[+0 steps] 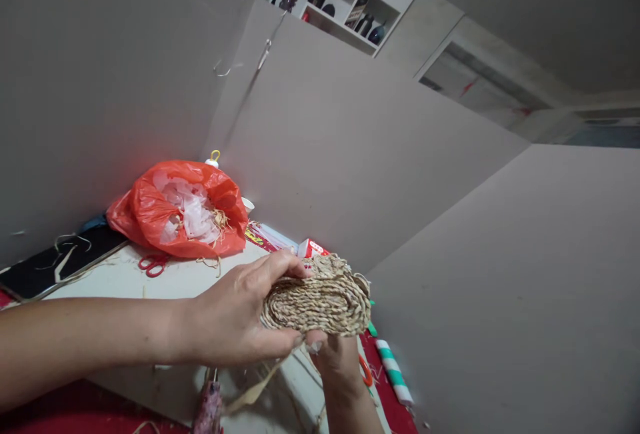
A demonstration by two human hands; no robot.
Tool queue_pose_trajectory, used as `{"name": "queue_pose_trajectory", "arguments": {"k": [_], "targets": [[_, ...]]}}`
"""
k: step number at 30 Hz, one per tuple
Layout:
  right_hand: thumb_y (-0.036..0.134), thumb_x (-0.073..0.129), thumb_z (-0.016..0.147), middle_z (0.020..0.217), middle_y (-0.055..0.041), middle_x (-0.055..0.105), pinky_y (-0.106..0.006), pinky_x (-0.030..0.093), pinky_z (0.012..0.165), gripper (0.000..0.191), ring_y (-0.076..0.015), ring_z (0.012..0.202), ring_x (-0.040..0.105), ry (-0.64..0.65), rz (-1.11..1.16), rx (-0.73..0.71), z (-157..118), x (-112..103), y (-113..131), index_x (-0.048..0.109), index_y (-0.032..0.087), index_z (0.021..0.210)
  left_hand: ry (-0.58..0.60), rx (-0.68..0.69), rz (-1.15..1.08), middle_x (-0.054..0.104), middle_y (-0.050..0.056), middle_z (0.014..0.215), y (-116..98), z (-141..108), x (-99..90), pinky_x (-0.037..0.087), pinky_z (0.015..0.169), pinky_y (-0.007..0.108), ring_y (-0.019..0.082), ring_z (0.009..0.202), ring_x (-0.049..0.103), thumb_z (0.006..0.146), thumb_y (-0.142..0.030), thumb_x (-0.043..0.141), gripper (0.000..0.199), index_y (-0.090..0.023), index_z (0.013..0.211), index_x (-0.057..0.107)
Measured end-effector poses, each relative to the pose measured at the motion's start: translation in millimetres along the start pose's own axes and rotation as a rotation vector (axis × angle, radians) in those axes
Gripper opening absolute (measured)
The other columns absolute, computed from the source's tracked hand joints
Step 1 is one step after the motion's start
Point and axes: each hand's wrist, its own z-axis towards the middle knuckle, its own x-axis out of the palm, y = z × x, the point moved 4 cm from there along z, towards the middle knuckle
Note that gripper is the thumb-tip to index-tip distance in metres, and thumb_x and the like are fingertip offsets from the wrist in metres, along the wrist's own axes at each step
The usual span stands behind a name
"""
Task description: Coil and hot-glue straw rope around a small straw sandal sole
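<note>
A coiled oval piece of woven straw [317,306] is held up over the table, its flat spiral side facing me. My left hand [250,311] grips its left end, fingers over the top edge and thumb along the lower edge. From below, my right hand [337,354] holds the underside, with the thumb near the left thumb; its other fingers are hidden behind the straw piece. A pale flat strip of straw [255,391] hangs below the hands. Near it lies a tool with a mottled purple handle [209,407].
On the white board [120,274] are red-handled scissors [153,265] beside a red plastic bag [145,211] with straw scraps. A black tray [45,267] lies left. Right are an orange-red handle [366,371] and a green-and-white roll [394,372]. Walls rise behind.
</note>
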Motion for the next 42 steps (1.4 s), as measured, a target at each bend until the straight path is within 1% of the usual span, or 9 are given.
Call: {"name": "queue_pose_trajectory", "arguments": {"k": [5,10,16,20,25,29,34,39,42], "targets": [[0.073,0.08,0.045,0.099,-0.012,0.069,-0.039,0.055,0.064,0.099,-0.0316,0.084,0.066,0.03,0.045,-0.021,5.8,7.5,20.3,0.056,0.024,0.128,-0.007,-0.021,-0.001,0.062,0.003,0.097,-1.4,4.1,-5.2,0.05,0.079,0.032,0.018,0.086,0.059,0.069,-0.014,0.067,0.041,-0.019,0.106,0.05],[0.074,0.072,0.06,0.125,-0.0098,0.057,-0.044,0.047,0.096,0.093,-0.0322,0.116,0.053,-0.159,0.099,-0.192,10.5,0.7,52.1,0.048,0.031,0.138,0.042,-0.145,-0.146,0.063,0.004,0.099,0.7,7.9,-5.9,0.049,0.091,0.037,0.022,0.099,0.06,0.066,-0.012,0.065,0.04,-0.019,0.103,0.052],[0.064,0.075,0.067,0.113,-0.0096,0.064,-0.051,0.041,0.101,0.082,-0.0332,0.113,0.057,-0.12,0.005,-0.242,7.8,2.1,58.0,0.049,0.032,0.138,0.149,-0.24,-0.248,0.066,0.006,0.114,10.8,5.0,5.7,0.045,0.098,0.041,0.025,0.108,0.06,0.069,-0.013,0.065,0.05,-0.02,0.118,0.058],[0.062,0.078,0.066,0.109,-0.0074,0.065,-0.052,0.038,0.103,0.079,-0.0315,0.11,0.058,-0.12,-0.009,-0.258,8.0,5.5,58.4,0.053,0.034,0.135,0.185,-0.253,-0.284,0.068,0.006,0.117,14.6,5.9,8.0,0.045,0.099,0.039,0.025,0.109,0.061,0.073,-0.025,0.073,0.057,-0.021,0.129,0.059],[0.055,0.082,0.064,0.101,-0.0046,0.067,-0.051,0.043,0.099,0.081,-0.0285,0.097,0.063,-0.039,-0.005,-0.267,8.0,11.1,62.4,0.051,0.037,0.136,0.175,-0.245,-0.244,0.07,0.005,0.116,15.5,7.4,7.2,0.044,0.1,0.036,0.023,0.11,0.061,0.075,-0.025,0.073,0.051,-0.021,0.124,0.064],[0.052,0.082,0.065,0.105,-0.0054,0.067,-0.05,0.044,0.099,0.083,-0.0287,0.1,0.063,-0.031,-0.025,-0.29,7.2,10.9,63.0,0.048,0.036,0.139,0.171,-0.261,-0.213,0.071,0.004,0.116,15.6,7.7,6.6,0.044,0.1,0.035,0.023,0.11,0.062,0.073,-0.021,0.073,0.053,-0.022,0.125,0.063],[0.054,0.079,0.069,0.107,-0.0048,0.067,-0.045,0.045,0.097,0.083,-0.0267,0.102,0.062,-0.03,-0.131,-0.35,9.8,9.2,62.5,0.044,0.035,0.142,0.156,-0.288,-0.083,0.072,0.004,0.11,20.0,10.3,5.5,0.044,0.098,0.035,0.025,0.105,0.063,0.071,-0.022,0.074,0.027,-0.02,0.098,0.073],[0.052,0.077,0.073,0.11,-0.005,0.067,-0.037,0.05,0.084,0.084,-0.0239,0.097,0.063,0.027,-0.157,-0.315,14.9,9.7,63.6,0.039,0.035,0.145,0.184,-0.334,-0.111,0.071,0.006,0.106,28.9,14.5,7.5,0.045,0.096,0.036,0.025,0.106,0.061,0.075,-0.031,0.073,0.022,-0.019,0.093,0.072],[0.048,0.078,0.072,0.115,-0.006,0.068,-0.033,0.051,0.073,0.078,-0.0219,0.089,0.062,-0.028,-0.169,-0.313,17.3,-3.0,72.8,0.046,0.032,0.141,0.209,-0.431,-0.252,0.072,0.006,0.099,42.2,18.5,8.9,0.05,0.082,0.034,0.022,0.09,0.064,0.075,-0.03,0.073,0.027,-0.018,0.099,0.07]]}}
